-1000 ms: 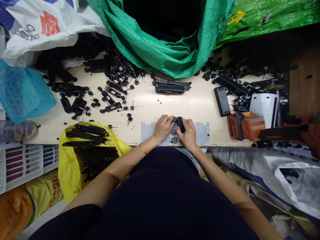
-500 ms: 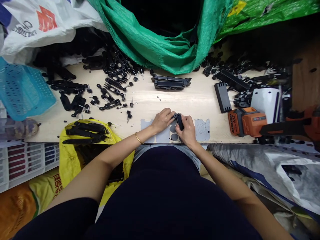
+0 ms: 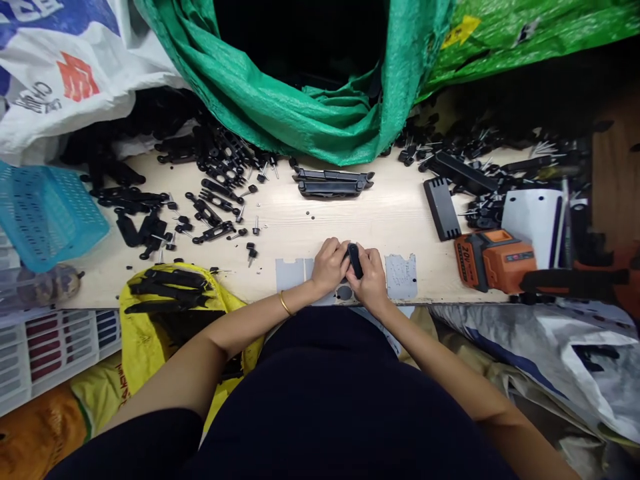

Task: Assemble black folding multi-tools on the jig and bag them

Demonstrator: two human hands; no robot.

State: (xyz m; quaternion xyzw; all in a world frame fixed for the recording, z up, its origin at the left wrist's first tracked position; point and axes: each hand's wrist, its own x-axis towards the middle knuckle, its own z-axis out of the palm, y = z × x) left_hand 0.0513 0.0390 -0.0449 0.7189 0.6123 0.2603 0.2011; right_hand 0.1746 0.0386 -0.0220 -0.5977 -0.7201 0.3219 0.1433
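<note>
Both hands meet at the front edge of the pale wooden table [image 3: 390, 213], over a grey metal plate [image 3: 400, 277] with round holes. My left hand [image 3: 329, 265] and my right hand [image 3: 371, 280] are both closed round one small black plastic part [image 3: 355, 259], which stands between the fingers. A gold bangle sits on my left wrist. Two stacked long black plastic pieces [image 3: 331, 183] lie further back on the table, straight ahead of the hands.
Several loose black plastic parts and screws [image 3: 210, 200] litter the left of the table; more lie at the back right. An orange cordless drill [image 3: 493, 260] and a white part [image 3: 530, 217] sit right. A blue basket [image 3: 45, 213] is left, a yellow bag [image 3: 173, 293] of black parts front left, a green sack [image 3: 310, 107] behind.
My hands have drawn closer together round the black part, which is now more hidden by the fingers. The view has shifted slightly; nothing else on the table moved.
</note>
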